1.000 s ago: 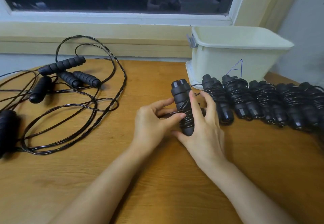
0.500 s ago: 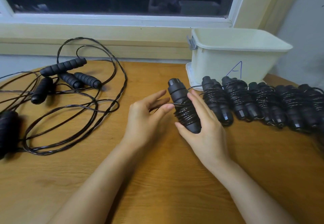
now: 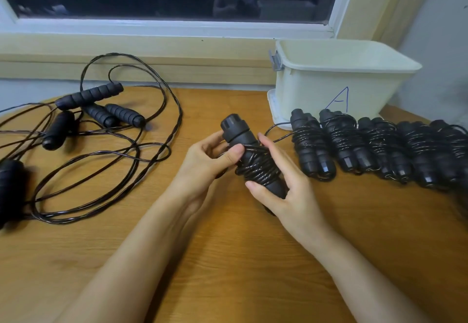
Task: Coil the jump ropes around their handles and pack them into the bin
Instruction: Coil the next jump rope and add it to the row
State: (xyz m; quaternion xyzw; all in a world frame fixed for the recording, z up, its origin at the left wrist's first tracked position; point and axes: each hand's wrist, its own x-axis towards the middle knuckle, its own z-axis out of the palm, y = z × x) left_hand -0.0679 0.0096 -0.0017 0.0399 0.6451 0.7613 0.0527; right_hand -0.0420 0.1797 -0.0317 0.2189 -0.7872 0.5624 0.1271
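A pair of black jump-rope handles with black cord wound round them point(image 3: 250, 155) is held above the middle of the wooden table point(image 3: 228, 259). My right hand point(image 3: 286, 188) cups the lower end from the right, fingers curled round it. My left hand point(image 3: 210, 160) grips the upper part, thumb pressing on the wound cord. A short loose loop of cord point(image 3: 276, 129) runs off to the right. The cream bin point(image 3: 336, 79), marked with a blue "A", stands at the back right.
Several coiled handle bundles point(image 3: 374, 148) lie in a row in front of the bin. Uncoiled ropes with ribbed black handles point(image 3: 98, 110) sprawl in loops over the table's left side. A window sill and wall run along the back edge.
My left hand has gone from spread fingers to gripping the bundle with the thumb on the cord. The bundle has tilted, its top leaning left.
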